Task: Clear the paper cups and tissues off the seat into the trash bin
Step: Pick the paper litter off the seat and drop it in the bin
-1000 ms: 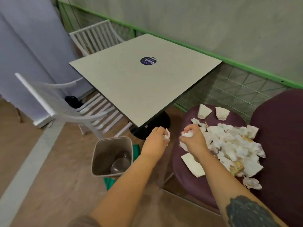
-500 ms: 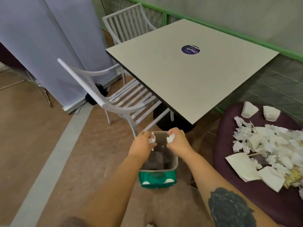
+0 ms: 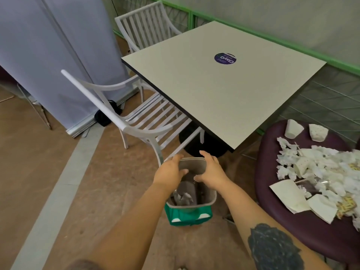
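The grey trash bin [image 3: 211, 198] stands on the floor over a green base, with crumpled tissues [image 3: 183, 197] lying inside it. Above its mouth, my left hand [image 3: 170, 172] and my right hand [image 3: 211, 171] hover with fingers spread and nothing in them. To the right, the purple seat [image 3: 303, 228] carries a heap of white tissues [image 3: 321, 166], two paper cups [image 3: 293, 129] at its far edge, a crushed cup [image 3: 302, 166] in the heap, and flattened paper pieces [image 3: 290, 195] near the front.
A square white table [image 3: 220, 88] on a black pedestal stands just beyond the bin. A white slatted chair [image 3: 136, 121] sits left of the bin, its leg touching the rim area. A second white chair [image 3: 148, 26] and a grey partition [image 3: 48, 55] are farther back.
Both hands carried tissues from the seat over to the bin, then spread their fingers; the tissues now lie inside the bin. My view swung left toward the bin.
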Demonstrator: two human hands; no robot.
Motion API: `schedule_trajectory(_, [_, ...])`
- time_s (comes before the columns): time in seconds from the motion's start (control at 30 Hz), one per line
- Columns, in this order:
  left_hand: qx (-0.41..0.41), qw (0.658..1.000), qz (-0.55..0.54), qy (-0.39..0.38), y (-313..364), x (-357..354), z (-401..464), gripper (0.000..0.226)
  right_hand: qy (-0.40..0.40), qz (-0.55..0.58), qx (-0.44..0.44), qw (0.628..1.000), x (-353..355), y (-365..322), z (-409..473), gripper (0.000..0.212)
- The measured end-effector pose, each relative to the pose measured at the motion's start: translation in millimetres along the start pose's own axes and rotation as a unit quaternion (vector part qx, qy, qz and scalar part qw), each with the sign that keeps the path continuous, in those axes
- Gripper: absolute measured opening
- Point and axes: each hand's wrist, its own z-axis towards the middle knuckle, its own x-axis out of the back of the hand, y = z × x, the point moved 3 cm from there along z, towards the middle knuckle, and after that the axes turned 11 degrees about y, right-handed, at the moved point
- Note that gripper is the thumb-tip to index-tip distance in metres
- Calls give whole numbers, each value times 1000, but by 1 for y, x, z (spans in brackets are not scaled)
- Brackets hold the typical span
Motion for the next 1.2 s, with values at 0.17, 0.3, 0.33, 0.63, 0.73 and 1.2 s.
schedule_trajectory(0.17, [-61, 997, -10, 49, 28, 0, 1, 29, 51, 19, 25, 998, 13, -3, -4, 59])
schedule_trajectory(0.3, [-117, 991, -20, 70, 59, -7, 3, 29, 107, 43, 37, 993, 36, 1, -14, 31])
schedule_trajectory(0.33, [-126, 989, -27, 70, 65, -8, 4, 30, 124, 47, 36, 991, 42, 3, -16, 28])
schedule_trajectory(0.63, [-226, 973, -45, 15, 167, -65, -8, 28, 221, 76, -25, 972, 124, 75, -40, 24])
schedule_trajectory(0.73, [-251, 967, -39, -11, 208, -96, -15, 29, 247, 70, -48, 965, 157, 113, -48, 25])
schedule_trajectory(1.2, [-285, 946, 20, -151, 367, -292, -52, 45, 277, 59, -201, 938, 290, 341, -70, 28])
